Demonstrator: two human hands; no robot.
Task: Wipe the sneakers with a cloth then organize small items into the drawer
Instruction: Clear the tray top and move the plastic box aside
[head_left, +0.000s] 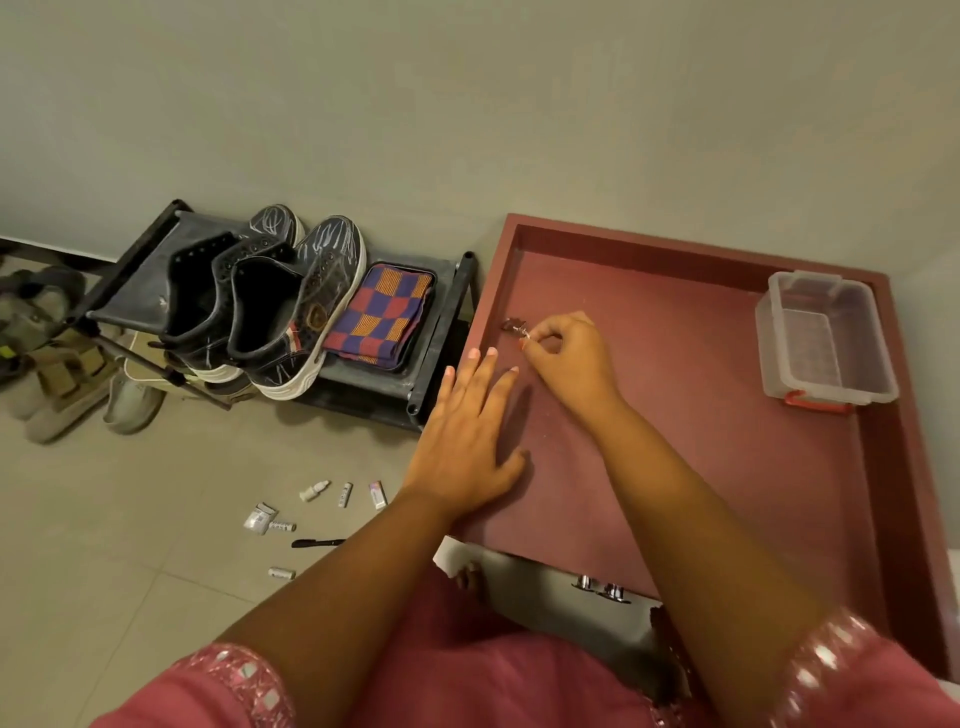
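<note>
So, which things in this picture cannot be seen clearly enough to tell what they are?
Head view only:
- Small dark metallic item in the right hand grip: too small, partly covered by fingers.
- Small white tubes and packets on the floor: labels too small.
- Beige shoes at left: cut by the edge.

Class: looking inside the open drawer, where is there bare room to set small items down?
Bare drawer floor lies between the right hand and the plastic box, and along the near right side. The left side is crowded by the left hand.
</note>
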